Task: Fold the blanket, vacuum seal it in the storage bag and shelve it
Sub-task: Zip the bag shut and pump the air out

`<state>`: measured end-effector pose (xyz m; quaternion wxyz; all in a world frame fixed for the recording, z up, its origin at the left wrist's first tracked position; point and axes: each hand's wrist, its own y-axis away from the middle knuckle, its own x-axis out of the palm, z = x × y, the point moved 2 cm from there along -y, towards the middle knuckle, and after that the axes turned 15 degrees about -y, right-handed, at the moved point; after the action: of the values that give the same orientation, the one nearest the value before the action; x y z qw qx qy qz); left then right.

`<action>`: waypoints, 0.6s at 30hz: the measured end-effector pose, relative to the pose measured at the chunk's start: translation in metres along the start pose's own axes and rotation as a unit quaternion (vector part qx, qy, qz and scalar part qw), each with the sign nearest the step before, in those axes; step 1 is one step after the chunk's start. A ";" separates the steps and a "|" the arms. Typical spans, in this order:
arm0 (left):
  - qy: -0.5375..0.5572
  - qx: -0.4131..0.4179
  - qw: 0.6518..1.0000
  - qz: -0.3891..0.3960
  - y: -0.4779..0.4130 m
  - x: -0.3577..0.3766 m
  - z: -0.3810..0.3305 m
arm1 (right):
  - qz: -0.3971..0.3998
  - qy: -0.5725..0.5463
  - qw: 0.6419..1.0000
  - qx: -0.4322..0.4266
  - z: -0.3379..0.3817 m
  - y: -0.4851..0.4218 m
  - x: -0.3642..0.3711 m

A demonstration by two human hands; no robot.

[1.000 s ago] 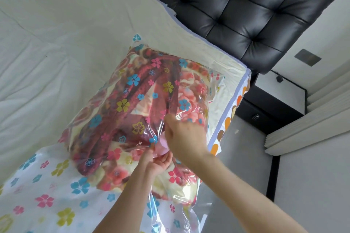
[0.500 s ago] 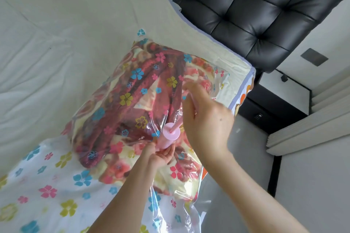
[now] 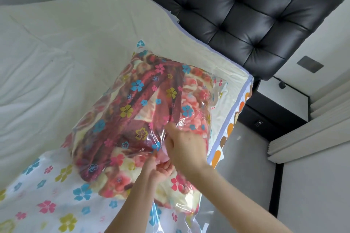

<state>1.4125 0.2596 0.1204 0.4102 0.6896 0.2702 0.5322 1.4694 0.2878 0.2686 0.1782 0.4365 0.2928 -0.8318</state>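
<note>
Dropping back onto the pink valve (image 3: pixel 162 154): right hand (image 3: pixel 184 150), lifted clear of it half a second ago with the cap plainly exposed, now covering most of it again, fingers curled over the top. Pinching the valve's base through the film from below: left hand (image 3: pixel 161 169), fingers bunched tight. Looking like cap work, opening or closing it around the suction step; which of the two, impossible to tell. Bulging, not flattened: flower-printed bag (image 3: pixel 121 111), with the folded red-and-cream blanket (image 3: pixel 113 138) inside, so air apparently not yet drawn out and shelving a long way off.

Lying across a cream bed (image 3: pixel 66 58), near its right edge, bag tail trailing toward the camera. Rising behind: black tufted headboard (image 3: pixel 236 15). Standing beside the bed on the right: dark nightstand (image 3: pixel 272 117) with a pale top. Hanging at the far right: pale curtains (image 3: pixel 312 128).
</note>
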 end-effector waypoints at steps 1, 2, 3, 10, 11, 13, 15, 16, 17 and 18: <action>0.000 -0.002 1.000 0.000 -0.001 -0.002 -0.001 | -0.008 -0.024 1.000 -0.015 0.008 -0.005 -0.014; 0.002 -0.007 1.000 0.003 -0.001 -0.003 -0.003 | -0.054 -0.044 0.997 -0.031 0.019 -0.013 -0.035; 0.001 -0.012 1.000 0.003 -0.002 -0.003 -0.005 | -0.105 -0.055 0.992 -0.034 0.030 -0.018 -0.054; 0.009 -0.006 1.000 -0.016 -0.002 0.003 0.000 | -0.003 0.020 1.000 0.013 -0.016 0.001 0.007; 0.011 -0.007 1.000 -0.012 -0.003 0.002 -0.001 | 0.005 0.008 1.000 0.008 -0.008 -0.003 -0.003; 0.008 -0.010 1.000 0.000 -0.007 -0.003 -0.002 | -0.054 -0.037 0.998 0.016 0.012 -0.009 -0.035; -0.004 -0.010 1.000 0.004 -0.011 -0.005 -0.002 | -0.115 -0.068 0.991 0.027 0.013 -0.004 -0.040; 0.000 -0.011 1.000 0.003 -0.011 -0.005 -0.001 | -0.092 -0.087 0.991 0.041 0.005 0.002 -0.027; 0.008 -0.010 1.000 -0.002 -0.012 -0.006 0.001 | -0.026 -0.086 0.994 0.059 0.001 0.009 -0.007; 0.015 -0.008 1.000 -0.002 -0.011 -0.005 0.002 | 0.018 -0.045 0.997 0.057 -0.005 0.014 0.013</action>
<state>1.4136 0.2605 0.1085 0.4127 0.6778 0.2733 0.5437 1.4726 0.2799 0.2514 0.1814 0.4131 0.2284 -0.8627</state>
